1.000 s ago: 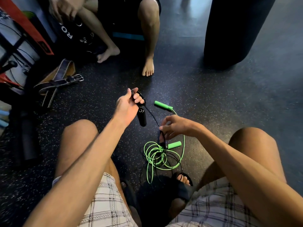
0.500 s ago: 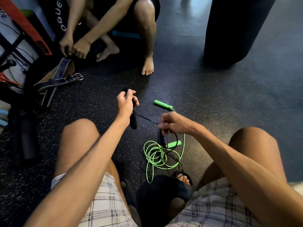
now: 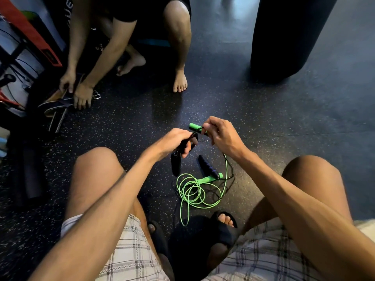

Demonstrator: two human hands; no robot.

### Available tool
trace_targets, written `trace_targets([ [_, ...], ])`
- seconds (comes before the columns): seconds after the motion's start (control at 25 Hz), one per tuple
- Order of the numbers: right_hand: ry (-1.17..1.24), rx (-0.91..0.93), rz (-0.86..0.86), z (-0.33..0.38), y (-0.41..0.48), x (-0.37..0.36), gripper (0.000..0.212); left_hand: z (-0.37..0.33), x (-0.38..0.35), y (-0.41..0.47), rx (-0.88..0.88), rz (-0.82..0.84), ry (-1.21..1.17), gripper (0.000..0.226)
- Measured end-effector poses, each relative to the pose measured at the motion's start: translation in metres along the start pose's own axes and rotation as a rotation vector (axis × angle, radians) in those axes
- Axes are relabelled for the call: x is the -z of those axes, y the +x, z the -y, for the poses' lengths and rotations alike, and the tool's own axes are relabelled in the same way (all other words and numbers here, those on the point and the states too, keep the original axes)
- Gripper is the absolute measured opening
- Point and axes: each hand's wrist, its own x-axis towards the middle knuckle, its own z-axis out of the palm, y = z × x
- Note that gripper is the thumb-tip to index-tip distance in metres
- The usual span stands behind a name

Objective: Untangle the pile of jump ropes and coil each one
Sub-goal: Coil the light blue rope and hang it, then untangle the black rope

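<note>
left hand [image 3: 174, 141] grips thin black jump-rope cord [image 3: 193, 134], black foam handle [image 3: 175, 165] dangling | right hand [image 3: 223, 136] pinches same cord | bright green rope [image 3: 192, 191] heaped loose on speckled floor [image 3: 284, 138], tangled with black | progress: early, neither coiled

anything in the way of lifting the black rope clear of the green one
Yes. The left hand and right hand hold the black rope, but its cord drops from the right hand into the green rope loops on the floor, and the ribbed handle lies against a green handle there.
</note>
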Motion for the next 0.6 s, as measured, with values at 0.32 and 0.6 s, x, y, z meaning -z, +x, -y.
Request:
trace_targets([
  [0.32, 0.095, -0.190, -0.013, -0.006, 0.001, -0.006, 0.029, -0.012, 0.001, -0.006, -0.020, 0.181, -0.382, 0.041],
  [0.6, 0.270, -0.537, 0.386, -0.011, -0.018, -0.024, 0.023, -0.014, 0.021, 0.006, -0.168, -0.140, -1.020, 0.041],
])
